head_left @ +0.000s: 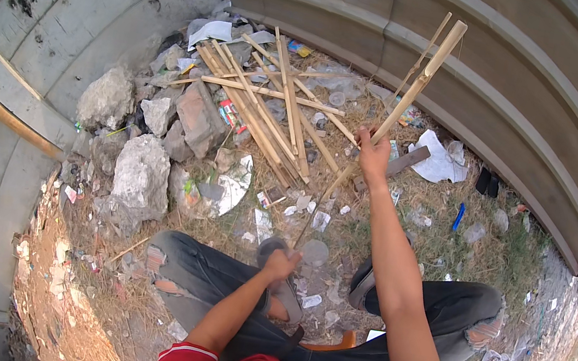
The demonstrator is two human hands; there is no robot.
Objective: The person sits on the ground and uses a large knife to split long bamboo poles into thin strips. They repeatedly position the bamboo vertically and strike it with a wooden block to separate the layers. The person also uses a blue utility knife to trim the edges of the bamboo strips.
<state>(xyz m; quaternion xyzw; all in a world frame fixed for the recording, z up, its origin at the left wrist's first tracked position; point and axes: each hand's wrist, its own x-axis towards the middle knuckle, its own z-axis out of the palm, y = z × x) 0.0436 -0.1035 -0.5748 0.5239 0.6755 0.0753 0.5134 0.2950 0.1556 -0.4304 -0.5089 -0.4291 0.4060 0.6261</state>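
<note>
My right hand is closed around a split bamboo stick that slants from the upper right down toward the middle. A thinner strip stands out beside its upper part. My left hand, smeared by motion, is closed low between my knees. From it a thin dark strip runs up toward the stick's lower end; whether the two are joined I cannot tell. Just behind my right hand lies a flat grey piece, partly hidden by it.
A loose pile of bamboo sticks lies ahead, with broken rocks to its left. Metal sheet walls rise at the left and back. Paper scraps and a blue plastic piece litter the dry grass. An orange-brown curved piece lies between my legs.
</note>
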